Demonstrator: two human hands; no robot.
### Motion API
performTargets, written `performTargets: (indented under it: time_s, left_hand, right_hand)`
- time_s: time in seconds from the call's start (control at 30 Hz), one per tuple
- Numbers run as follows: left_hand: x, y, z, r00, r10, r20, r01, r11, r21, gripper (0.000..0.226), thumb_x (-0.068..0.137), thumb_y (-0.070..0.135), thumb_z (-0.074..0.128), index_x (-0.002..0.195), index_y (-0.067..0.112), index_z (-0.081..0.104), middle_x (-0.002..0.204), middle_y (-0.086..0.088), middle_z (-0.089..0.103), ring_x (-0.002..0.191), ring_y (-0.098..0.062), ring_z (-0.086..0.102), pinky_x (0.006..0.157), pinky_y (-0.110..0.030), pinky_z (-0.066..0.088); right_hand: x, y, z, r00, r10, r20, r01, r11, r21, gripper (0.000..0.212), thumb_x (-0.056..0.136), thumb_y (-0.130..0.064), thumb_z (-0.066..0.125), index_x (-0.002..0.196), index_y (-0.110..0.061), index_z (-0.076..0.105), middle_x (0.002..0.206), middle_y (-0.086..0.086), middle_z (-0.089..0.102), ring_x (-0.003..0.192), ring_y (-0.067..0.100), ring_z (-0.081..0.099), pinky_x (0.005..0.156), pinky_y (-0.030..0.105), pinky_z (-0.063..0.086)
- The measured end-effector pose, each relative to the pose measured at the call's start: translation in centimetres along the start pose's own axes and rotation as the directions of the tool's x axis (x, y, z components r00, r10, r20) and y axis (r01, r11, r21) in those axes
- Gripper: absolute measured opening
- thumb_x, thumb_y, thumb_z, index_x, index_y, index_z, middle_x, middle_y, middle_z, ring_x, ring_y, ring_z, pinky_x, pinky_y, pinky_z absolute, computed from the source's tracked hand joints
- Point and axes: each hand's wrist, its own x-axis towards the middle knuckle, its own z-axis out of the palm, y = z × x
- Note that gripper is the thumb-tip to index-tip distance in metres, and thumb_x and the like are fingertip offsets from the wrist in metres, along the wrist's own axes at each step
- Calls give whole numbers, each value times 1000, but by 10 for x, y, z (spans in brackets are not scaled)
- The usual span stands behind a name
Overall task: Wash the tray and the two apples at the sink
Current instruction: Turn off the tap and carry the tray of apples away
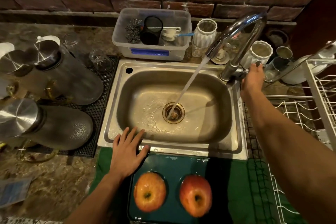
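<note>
A dark teal tray [174, 163] lies on a green cloth in front of the steel sink [236, 151]. Two apples rest on it: an orange-yellow apple [150, 192] on the left and a redder apple [196, 195] on the right. My left hand [128, 152] lies flat with fingers spread on the sink's front rim, beside the tray's far left corner. My right hand [252, 78] is closed around the lever at the base of the chrome faucet [236, 32]. Water streams from the spout into the drain [173, 112].
A clear plastic box [151, 52] with scrubbers and a brush stands behind the sink. White vases and glasses crowd the faucet. Grey jars with metal lids [54, 78] lie on a black mat at left. A white wire dish rack [316, 105] stands at right.
</note>
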Motion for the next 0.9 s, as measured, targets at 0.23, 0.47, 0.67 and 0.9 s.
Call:
performTargets:
  time_s: [0.23, 0.47, 0.67, 0.9]
  left_hand:
    - [0, 1, -1, 1000, 1, -1, -1, 1000, -3, 73, 95, 75, 18, 152, 37, 40, 161, 3, 38, 154, -19, 17, 120, -46, 11]
    - [-2, 2, -2, 1000, -4, -4, 4, 1000, -23, 74, 95, 75, 17, 153, 35, 39, 161, 2, 38, 154, -20, 18, 121, -46, 12]
    - [-7, 2, -6, 999, -23, -24, 19, 989, -147, 78, 92, 78, 19, 154, 34, 37, 163, 0, 33, 155, -21, 13, 123, -45, 4]
    - [-47, 12, -12, 991, -91, -100, 46, 919, -391, 69, 94, 65, 33, 152, 29, 42, 162, -7, 35, 151, -24, 24, 120, -44, 20]
  right_hand:
    - [-6, -3, 11, 996, -88, -9, 87, 991, -97, 60, 102, -36, 44, 158, -20, 28, 162, 9, 32, 147, 28, 33, 121, 37, 26]
    - [-27, -6, 3, 993, -72, 90, 89, 975, -206, 65, 103, -35, 44, 161, -24, 16, 164, 8, 29, 149, 29, 29, 122, 42, 24]
    - [-104, 24, -25, 976, -63, 207, 117, 959, -257, 55, 102, -32, 47, 153, -12, 39, 156, 14, 42, 141, 30, 41, 108, 31, 31]
    - [-216, 82, -92, 946, 23, 324, 83, 946, -312, 58, 104, -39, 46, 155, -13, 34, 161, 7, 36, 146, 21, 35, 106, 25, 24]
